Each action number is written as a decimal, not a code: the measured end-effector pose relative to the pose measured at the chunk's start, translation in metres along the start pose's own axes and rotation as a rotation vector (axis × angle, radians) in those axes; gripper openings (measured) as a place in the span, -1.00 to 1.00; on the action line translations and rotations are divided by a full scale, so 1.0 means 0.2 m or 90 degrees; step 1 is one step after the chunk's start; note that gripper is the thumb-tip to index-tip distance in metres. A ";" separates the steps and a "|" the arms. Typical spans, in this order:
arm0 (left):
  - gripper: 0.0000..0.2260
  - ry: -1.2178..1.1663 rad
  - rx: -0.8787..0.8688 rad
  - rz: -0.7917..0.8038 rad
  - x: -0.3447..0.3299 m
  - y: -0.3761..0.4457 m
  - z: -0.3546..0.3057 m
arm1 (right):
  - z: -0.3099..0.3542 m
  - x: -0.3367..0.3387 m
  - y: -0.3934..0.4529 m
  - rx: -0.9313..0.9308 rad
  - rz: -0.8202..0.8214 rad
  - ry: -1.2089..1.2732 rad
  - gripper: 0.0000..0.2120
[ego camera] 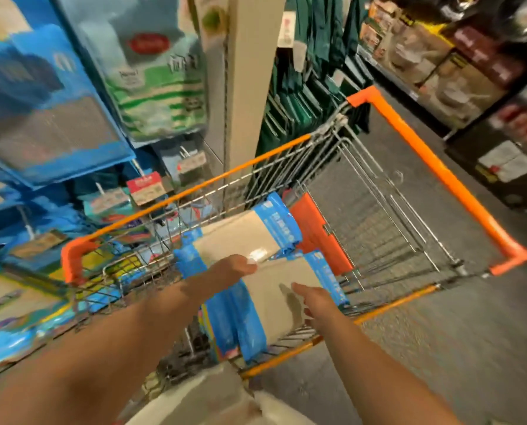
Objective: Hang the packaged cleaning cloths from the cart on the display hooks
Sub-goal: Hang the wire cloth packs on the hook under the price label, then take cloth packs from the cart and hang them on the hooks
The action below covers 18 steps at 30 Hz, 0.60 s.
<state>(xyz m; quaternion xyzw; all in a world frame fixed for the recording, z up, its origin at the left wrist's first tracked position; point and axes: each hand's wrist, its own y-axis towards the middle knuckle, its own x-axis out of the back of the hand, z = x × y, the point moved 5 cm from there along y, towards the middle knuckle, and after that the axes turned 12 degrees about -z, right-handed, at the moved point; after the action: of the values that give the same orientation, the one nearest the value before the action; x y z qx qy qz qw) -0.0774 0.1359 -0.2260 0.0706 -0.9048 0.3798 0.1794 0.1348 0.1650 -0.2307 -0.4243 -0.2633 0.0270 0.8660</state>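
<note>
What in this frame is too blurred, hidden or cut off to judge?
- Head view, motion blur: print on the cloth packs unreadable.
- Left hand: grip on pack unclear, fingertips hidden.
- Right hand: contact with lower pack uncertain.
- Display hooks: blurred, partly covered by hanging goods.

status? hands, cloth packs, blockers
Left hand on the upper cloth pack in the cart, grip unclear. Right hand open, reaching onto the lower pack. Nothing hung yet; no blocker visible.

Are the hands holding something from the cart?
The left hand touches the near edge of a beige cloth pack with blue ends; whether it has a grip is unclear. The right hand holds nothing.
</note>
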 end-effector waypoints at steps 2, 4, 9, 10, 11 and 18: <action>-0.34 -0.079 0.048 -0.073 -0.04 0.01 0.07 | -0.02 -0.04 -0.02 -0.034 -0.024 0.045 -0.76; -0.47 -0.125 0.076 -0.073 -0.11 0.01 0.09 | -0.07 -0.12 -0.03 -0.091 -0.001 0.097 -0.30; -0.17 0.225 0.042 -0.040 -0.21 0.03 0.13 | -0.41 -0.30 0.27 -0.234 -0.073 0.181 0.40; -0.18 0.300 0.026 -0.054 -0.19 0.03 0.12 | -0.36 -0.29 0.22 -0.236 -0.070 0.198 0.19; -0.22 0.345 0.027 -0.053 -0.18 0.01 0.11 | -0.34 -0.28 0.18 -0.241 -0.062 0.194 -0.10; -0.27 0.443 0.038 -0.022 -0.11 0.00 0.21 | -0.30 -0.30 0.06 -0.349 0.027 0.154 -0.42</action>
<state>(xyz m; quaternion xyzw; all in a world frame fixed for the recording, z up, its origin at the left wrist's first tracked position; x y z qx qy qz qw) -0.0690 0.1052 -0.2612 -0.0427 -0.7768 0.4043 0.4810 0.1138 0.1129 -0.2954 -0.6481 -0.1468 -0.0776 0.7433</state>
